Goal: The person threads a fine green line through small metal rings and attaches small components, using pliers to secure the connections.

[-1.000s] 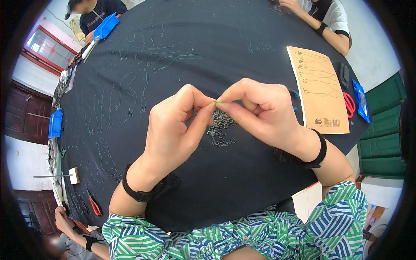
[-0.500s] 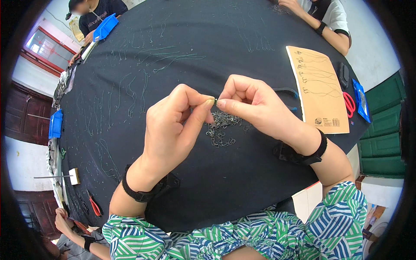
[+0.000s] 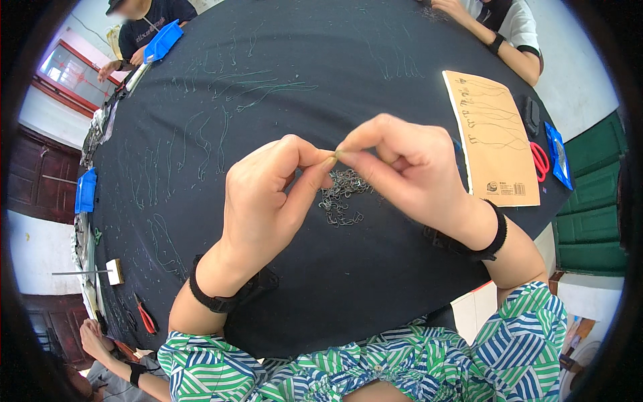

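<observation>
Over the middle of the black-covered table, my left hand (image 3: 264,191) and my right hand (image 3: 408,171) meet at their fingertips. Each one pinches thumb against index finger. Whatever sits between the tips is hidden and too small to name. Just below and behind the fingers lies a tangled pile of small dark metal hooks (image 3: 343,201), partly covered by my hands. Thin green threads (image 3: 274,92), some looped, are spread on the cloth to the left and farther back.
At right, a brown notebook (image 3: 495,141) bears hooks with thin lines; beside it are red-handled scissors (image 3: 539,161), a dark case (image 3: 530,117) and a blue packet (image 3: 558,155). Red-handled pliers (image 3: 146,318) and blue trays (image 3: 163,42) lie leftward. Other people sit around the edge.
My right hand's thumb and index finger have closed together and moved against my left fingertips; a tiny green bit between them is now covered. A person's hand at far left has swung outward.
</observation>
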